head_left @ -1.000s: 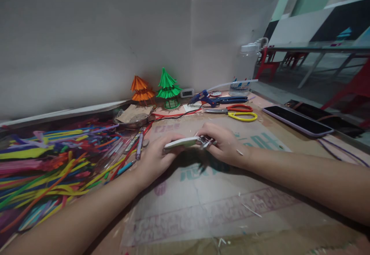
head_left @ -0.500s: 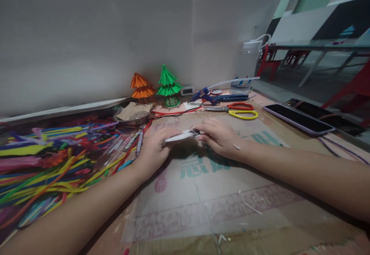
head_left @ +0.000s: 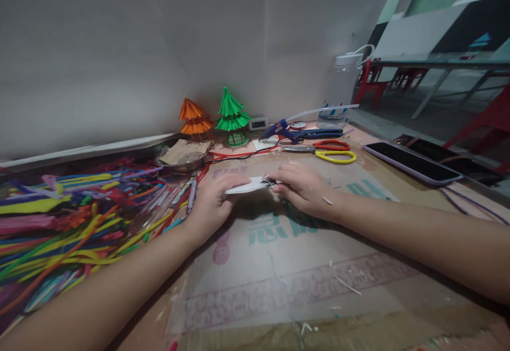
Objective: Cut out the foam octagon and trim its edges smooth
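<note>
My left hand (head_left: 213, 202) grips a flat white piece (head_left: 247, 185) by its left end, fingers curled round it just above the cardboard sheet (head_left: 287, 266). My right hand (head_left: 305, 186) is closed on a small metal tool (head_left: 270, 183) whose tip touches the right end of the white piece. What kind of tool it is I cannot make out. Both hands meet at the middle of the table.
A heap of coloured pipe cleaners (head_left: 59, 223) fills the left. At the back stand an orange tree (head_left: 194, 118) and a green tree (head_left: 232, 116), a blue glue gun (head_left: 287, 131), red-and-yellow scissors (head_left: 326, 152) and a water bottle (head_left: 338, 91). Two phones (head_left: 410, 162) lie right.
The white piece has turned flatter and moved slightly away from me with both hands; the grip of each hand is the same. The view has shifted a little downward.
</note>
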`<state>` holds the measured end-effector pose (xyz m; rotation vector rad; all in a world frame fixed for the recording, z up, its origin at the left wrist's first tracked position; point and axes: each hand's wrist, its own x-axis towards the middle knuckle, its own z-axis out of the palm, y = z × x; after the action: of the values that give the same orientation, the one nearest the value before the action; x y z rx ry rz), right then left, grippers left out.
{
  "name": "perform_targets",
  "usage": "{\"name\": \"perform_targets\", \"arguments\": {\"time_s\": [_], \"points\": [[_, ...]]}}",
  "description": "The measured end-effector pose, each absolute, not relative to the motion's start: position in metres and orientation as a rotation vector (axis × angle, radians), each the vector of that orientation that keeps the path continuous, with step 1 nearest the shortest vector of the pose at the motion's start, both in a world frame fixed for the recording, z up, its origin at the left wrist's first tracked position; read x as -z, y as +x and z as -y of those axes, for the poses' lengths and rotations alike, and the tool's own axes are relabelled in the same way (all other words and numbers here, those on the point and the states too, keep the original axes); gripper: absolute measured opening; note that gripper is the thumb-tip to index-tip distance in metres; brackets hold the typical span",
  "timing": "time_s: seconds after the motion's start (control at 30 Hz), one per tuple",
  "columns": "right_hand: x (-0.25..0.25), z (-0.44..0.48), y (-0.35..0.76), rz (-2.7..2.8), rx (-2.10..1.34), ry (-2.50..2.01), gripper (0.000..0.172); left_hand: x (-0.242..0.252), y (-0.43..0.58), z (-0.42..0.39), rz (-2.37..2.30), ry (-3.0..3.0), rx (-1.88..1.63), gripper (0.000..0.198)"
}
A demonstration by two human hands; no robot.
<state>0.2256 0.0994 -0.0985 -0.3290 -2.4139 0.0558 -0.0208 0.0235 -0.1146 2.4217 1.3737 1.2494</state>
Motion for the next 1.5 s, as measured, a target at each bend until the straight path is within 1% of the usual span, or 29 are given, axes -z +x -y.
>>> {"name": "perform_targets", "arguments": {"time_s": [0.47, 0.67, 0.87, 0.97, 1.1, 1.2, 1.33, 1.5], "points": [[0.0966, -0.098, 0.2257, 2.394, -0.014, -0.259, 0.034, 0.1193, -0.0213, -0.0272, -1.313, 2.42, -1.206, 0.029], [0.0986, -0.1011, 0.2261, 2.359, -0.095, -0.348, 0.034, 0.1167, -0.0191, -0.0254, -1.425, 2.339, -1.287, 0.022], [0.0986, -0.1003, 0.2261, 2.409, -0.082, -0.356, 0.032, 0.1172, -0.0205, -0.027, -1.401, 2.392, -1.253, 0.027], [0.0977, -0.0966, 0.2255, 2.424, -0.071, -0.334, 0.034, 0.1162, -0.0208, -0.0268, -1.364, 2.464, -1.214, 0.034], [0.0968, -0.0936, 0.2243, 2.449, -0.048, -0.241, 0.038, 0.1148, -0.0194, -0.024, -1.351, 2.526, -1.143, 0.038], [0.0962, -0.0934, 0.2238, 2.467, -0.04, -0.213, 0.039, 0.115, -0.0183, -0.0228, -1.348, 2.535, -1.132, 0.038], [0.096, -0.0937, 0.224, 2.482, -0.034, -0.216, 0.039, 0.1163, -0.0186, -0.0243, -1.34, 2.526, -1.117, 0.034], [0.0978, -0.0937, 0.2241, 2.475, 0.005, -0.241, 0.043, 0.1186, -0.0201, -0.0251, -1.343, 2.499, -1.088, 0.039]]}}
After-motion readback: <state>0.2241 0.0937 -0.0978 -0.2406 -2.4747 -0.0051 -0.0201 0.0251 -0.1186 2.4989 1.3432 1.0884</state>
